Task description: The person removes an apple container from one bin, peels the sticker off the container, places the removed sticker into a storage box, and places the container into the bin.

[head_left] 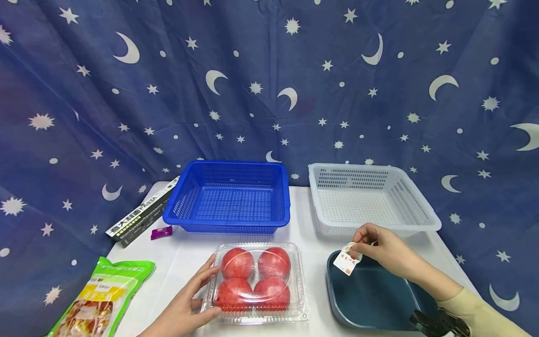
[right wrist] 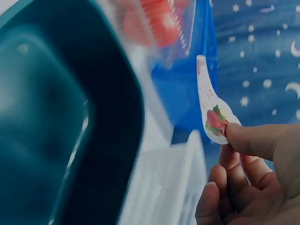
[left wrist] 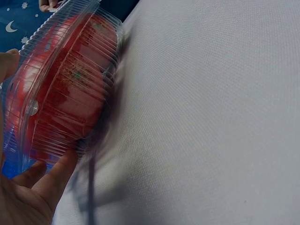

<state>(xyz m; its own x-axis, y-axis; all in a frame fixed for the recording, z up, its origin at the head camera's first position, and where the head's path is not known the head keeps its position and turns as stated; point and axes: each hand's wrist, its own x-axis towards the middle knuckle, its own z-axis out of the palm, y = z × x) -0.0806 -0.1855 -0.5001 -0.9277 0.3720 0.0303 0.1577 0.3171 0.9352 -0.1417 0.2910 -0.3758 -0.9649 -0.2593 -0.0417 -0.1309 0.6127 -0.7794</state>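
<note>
A clear plastic clamshell box (head_left: 300, 281) with several red apples (head_left: 274, 263) stands at the front of the table. My left hand (head_left: 187, 297) rests against its left side, fingers and thumb spread along the edge. In the left wrist view, fingertips touch the ribbed wall of the box (left wrist: 70, 93). My right hand (head_left: 385, 250) pinches a small white fruit label (head_left: 346, 265) between thumb and forefinger, above the dark teal basin (head_left: 332, 290). The right wrist view shows red fruit and green leaves printed on the rounded end of the label (right wrist: 215, 123).
Behind stand a blue basket (head_left: 283, 206) and a white basket (head_left: 322, 220). On the left lie a pasta box (head_left: 143, 213), a small purple wrapped packet (head_left: 162, 232) and a green-edged food bag (head_left: 98, 299). A blue star-and-moon curtain (head_left: 269, 70) hangs behind the table.
</note>
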